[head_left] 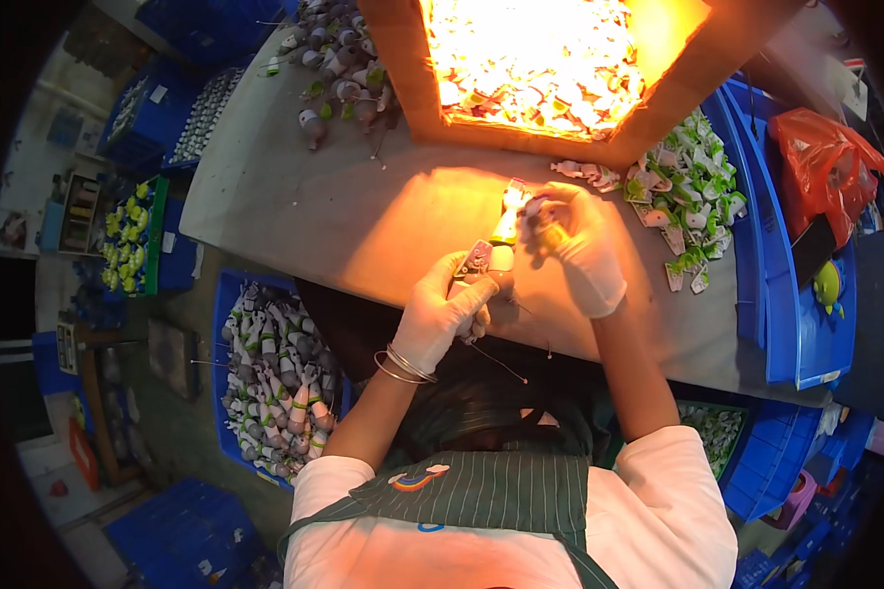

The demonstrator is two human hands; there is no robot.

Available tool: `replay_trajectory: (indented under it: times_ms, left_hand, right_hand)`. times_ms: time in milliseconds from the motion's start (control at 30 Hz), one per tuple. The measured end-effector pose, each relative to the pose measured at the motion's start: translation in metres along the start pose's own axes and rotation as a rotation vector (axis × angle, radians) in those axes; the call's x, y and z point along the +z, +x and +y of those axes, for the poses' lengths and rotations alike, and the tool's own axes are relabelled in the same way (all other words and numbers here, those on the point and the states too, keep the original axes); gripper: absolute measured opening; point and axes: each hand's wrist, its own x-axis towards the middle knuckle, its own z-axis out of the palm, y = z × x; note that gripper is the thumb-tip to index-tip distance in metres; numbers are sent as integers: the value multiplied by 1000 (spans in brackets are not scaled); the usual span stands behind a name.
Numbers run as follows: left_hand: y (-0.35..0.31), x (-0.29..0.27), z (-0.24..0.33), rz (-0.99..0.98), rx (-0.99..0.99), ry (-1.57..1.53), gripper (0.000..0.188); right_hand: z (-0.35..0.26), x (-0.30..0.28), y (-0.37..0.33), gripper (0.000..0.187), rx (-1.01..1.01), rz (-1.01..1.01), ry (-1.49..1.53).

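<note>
A green crate (157, 245) of yellow-green toys is at far left, then a blue bin (220, 412) of white toys with grey heads and green bands. Above it, the grey bench (265, 206) bears a heap of grey toy parts (339, 64).

The left hand (444, 312), in a thin pale glove, has its grip clamped on a toy (502, 236) and a flat pinkish piece (477, 257) beside it. The toy is over the bench's near edge, grey end towards the left fingers, green band farther out. A thin cord (499, 364) hangs below. For steady work, the left grip should stay firm on the round end, with the cord clear of the fingers and the flat piece kept from slipping.

The right hand (587, 250) is blurred; its grip looks pinched on a small part (536, 214) just beside the toy, though which kind I cannot tell. Lining that part up squarely before using any force would be wise, turning the toy so that glare from the lit box (417, 108) doesn't hide its edges.

Farther right, green-and-white pieces (695, 177) lie heaped near 1 blue tray (753, 255); a red bag (823, 157) is beyond.
</note>
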Motion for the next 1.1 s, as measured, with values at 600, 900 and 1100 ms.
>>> replay_trajectory:
  times_ms: [600,900,1100]
  left_hand:
    - [4,23,-11,118,520,524,38]
    - [0,18,-12,99,236,460,39]
    - [2,8,-1,81,73,161,36]
  right_hand:
    - [12,23,-17,19,6,-67,154]
    - [12,-7,-36,37,-51,29,-256]
    - [-6,-122,-81,26,-79,766,-1513]
